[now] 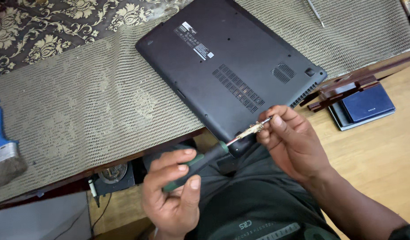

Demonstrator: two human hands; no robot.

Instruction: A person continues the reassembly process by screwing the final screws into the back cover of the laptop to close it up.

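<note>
In the head view, the left hand (171, 195) had its fingers (169, 170) curled tight around the green handle of a screwdriver (200, 162), palm turned up, low over the person's lap. The right hand (290, 141) pinched the far end of the screwdriver's shaft between thumb and fingertips, fingers nearly closed, wrist bent inward. The tool lay slanted just off the near corner of a dark laptop (231, 66), which lay bottom up on the mesh-covered table (89, 106).
</note>
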